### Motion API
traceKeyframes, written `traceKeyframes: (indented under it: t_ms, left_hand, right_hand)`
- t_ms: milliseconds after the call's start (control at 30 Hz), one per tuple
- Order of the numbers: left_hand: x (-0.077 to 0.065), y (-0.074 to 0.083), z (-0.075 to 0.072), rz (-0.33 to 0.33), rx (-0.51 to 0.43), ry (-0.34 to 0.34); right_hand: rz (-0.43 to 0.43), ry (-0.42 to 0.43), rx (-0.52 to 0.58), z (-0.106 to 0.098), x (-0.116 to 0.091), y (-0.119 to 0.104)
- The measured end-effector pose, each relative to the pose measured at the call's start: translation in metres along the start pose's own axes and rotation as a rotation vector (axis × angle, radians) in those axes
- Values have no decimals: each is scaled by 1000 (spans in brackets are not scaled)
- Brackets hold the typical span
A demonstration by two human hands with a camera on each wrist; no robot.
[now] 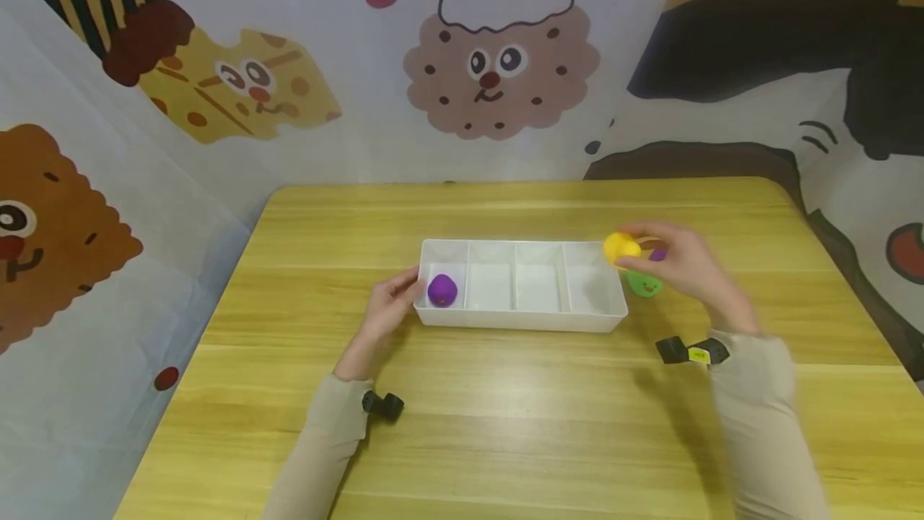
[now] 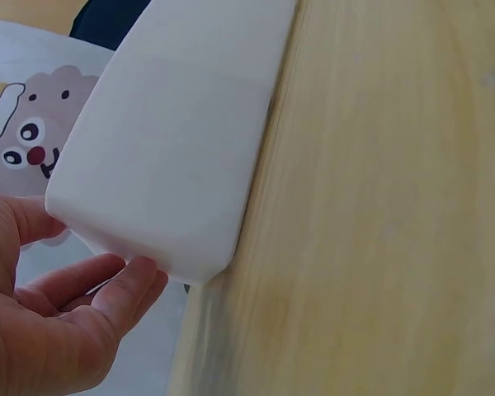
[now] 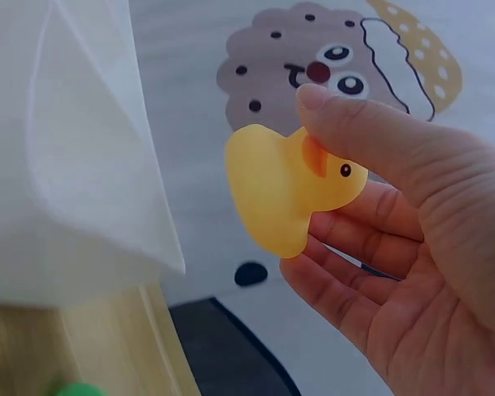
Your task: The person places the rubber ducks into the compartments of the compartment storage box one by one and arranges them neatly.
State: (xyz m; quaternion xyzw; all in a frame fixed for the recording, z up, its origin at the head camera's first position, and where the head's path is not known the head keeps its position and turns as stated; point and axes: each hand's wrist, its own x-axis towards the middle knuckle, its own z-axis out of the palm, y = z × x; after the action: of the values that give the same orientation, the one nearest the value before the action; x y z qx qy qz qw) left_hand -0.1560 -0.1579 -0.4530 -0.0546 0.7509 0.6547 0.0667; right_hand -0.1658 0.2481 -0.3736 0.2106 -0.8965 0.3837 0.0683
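A white divided box (image 1: pixel 520 319) lies lengthwise on the table, with a round purple toy (image 1: pixel 443 290) in its leftmost compartment. My left hand (image 1: pixel 388 305) holds the box's left end; the left wrist view shows the thumb by the rim and bent fingers against the end wall. Above the box's right end, my right hand (image 1: pixel 682 265) pinches a yellow rubber duck (image 3: pixel 268 190) between thumb and fingers. Below the duck, a green toy with a smiling face (image 1: pixel 645 285) sits beside the box. A purple thing (image 1: pixel 658 254) shows partly behind the right hand; its kind is hidden.
The wooden table (image 1: pixel 505 424) runs back to a cloth (image 1: pixel 361 62) printed with cartoon biscuits. Box dividers separate several compartments in one row. Each wrist carries a small black camera (image 1: pixel 382 405) over a beige sleeve.
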Motion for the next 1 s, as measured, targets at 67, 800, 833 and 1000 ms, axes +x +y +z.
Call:
traceKeyframes:
  t_ms: [67, 800, 833, 1000]
  left_hand:
    - [0, 0, 0, -5, 0, 3]
    - [0, -1, -2, -5, 1, -11]
    - [0, -1, -2, -2, 3, -10]
    - [1, -2, -2, 18, 6, -8]
  right_hand:
    - [-43, -1, -10, 4, 5, -2]
    - [-162, -113, 75, 48, 50, -36]
    - [-165, -119, 77, 51, 51, -37]
    - [-178, -157, 93, 61, 58, -42]
